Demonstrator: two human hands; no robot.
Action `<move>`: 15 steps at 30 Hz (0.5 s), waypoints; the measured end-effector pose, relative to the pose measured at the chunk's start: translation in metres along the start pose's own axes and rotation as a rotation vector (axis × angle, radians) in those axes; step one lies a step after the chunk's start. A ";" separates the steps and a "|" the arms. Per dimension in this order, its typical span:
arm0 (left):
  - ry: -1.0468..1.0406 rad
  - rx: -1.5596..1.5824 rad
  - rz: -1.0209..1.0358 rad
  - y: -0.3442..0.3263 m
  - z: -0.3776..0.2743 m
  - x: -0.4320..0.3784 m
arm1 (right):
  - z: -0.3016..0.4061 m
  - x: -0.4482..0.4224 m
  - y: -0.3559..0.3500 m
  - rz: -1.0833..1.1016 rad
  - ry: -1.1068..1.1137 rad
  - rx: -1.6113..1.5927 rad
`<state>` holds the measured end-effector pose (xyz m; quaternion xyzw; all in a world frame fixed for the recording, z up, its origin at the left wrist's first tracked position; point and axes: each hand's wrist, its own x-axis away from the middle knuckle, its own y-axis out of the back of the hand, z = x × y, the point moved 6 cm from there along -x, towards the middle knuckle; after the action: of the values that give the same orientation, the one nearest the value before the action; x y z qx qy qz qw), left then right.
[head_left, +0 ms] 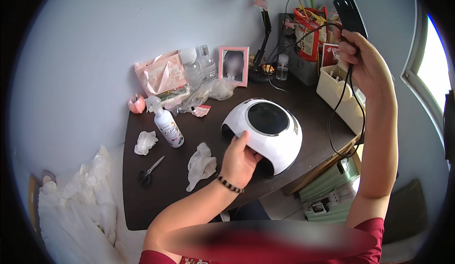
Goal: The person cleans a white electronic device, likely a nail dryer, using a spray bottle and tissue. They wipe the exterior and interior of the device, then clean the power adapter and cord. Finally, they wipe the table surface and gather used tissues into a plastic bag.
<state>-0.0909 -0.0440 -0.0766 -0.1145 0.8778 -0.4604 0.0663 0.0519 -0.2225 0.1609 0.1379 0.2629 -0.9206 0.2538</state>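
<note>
A white dome-shaped nail lamp (280, 150) with a dark round top panel stands on the dark table. My left hand (240, 161) grips its front rim, with the thumb on the white shell and the fingers under the arched opening. Raised at the right, my right hand (364, 58) pinches a black cable (332, 129). The cable hangs below the hand in a long loop, and another stretch runs left toward the back of the table. A black rectangular object (350, 15) shows just above the right fingers; whether they touch it is unclear.
A white spray bottle (169, 129), crumpled tissues (202, 164) and black-handled scissors (149, 173) lie or stand at the left. Behind are a pink gift bag (163, 73), a pink photo frame (245, 68) and a desk lamp (265, 33). A cream storage box (337, 100) sits at right.
</note>
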 end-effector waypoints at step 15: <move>-0.123 -0.034 -0.174 0.006 0.036 -0.019 | -0.031 0.054 -0.008 0.166 -0.078 0.057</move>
<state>-0.0658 -0.0641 -0.1019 -0.2194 0.8664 -0.4418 0.0776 0.0064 -0.2209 0.1182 0.1304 0.2143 -0.9082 0.3352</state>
